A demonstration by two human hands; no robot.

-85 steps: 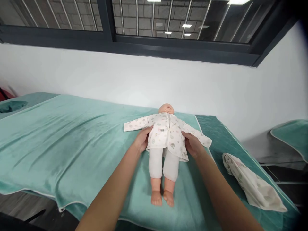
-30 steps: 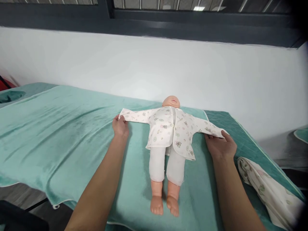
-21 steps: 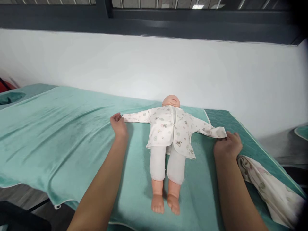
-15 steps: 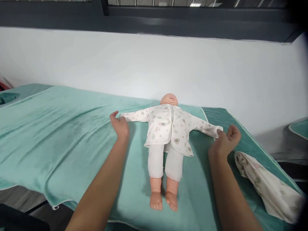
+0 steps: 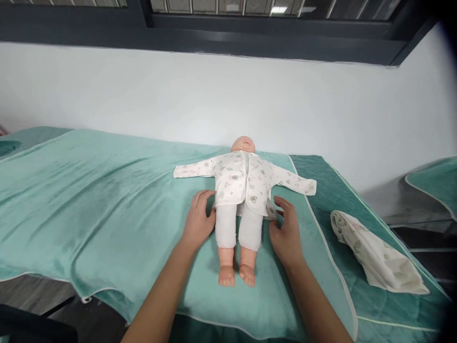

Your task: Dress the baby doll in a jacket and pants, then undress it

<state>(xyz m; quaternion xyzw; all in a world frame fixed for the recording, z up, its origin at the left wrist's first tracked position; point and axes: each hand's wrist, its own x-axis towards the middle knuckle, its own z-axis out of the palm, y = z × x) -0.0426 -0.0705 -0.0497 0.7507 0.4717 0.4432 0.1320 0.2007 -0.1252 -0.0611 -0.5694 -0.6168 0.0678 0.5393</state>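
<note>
A baby doll (image 5: 226, 269) lies on its back with both arms stretched out sideways. It wears a white printed baby shirt (image 5: 231, 183), joined at the front by one small button, and white leg coverings (image 5: 226, 228). My left hand (image 5: 198, 216) is beside the shirt's lower edge at the doll's hip, thumb and fingers apart. On the other side my right hand (image 5: 286, 229) has its fingers spread at the hem, whose corner reaches in between thumb and fingers. Both sleeve ends lie free on the bedding, and the doll's hands are hidden inside.
A light green sheet (image 5: 107, 190) covers the bed, with darker green quilted bedding (image 5: 342, 190) to the right. There lies a folded cream printed cloth (image 5: 378, 252). Behind the bed rises a white wall (image 5: 200, 95) under a dark window frame (image 5: 250, 40).
Both hands have let go of the sleeve ends and moved inward and down to the sides of the shirt's hem. The view has shifted slightly.
</note>
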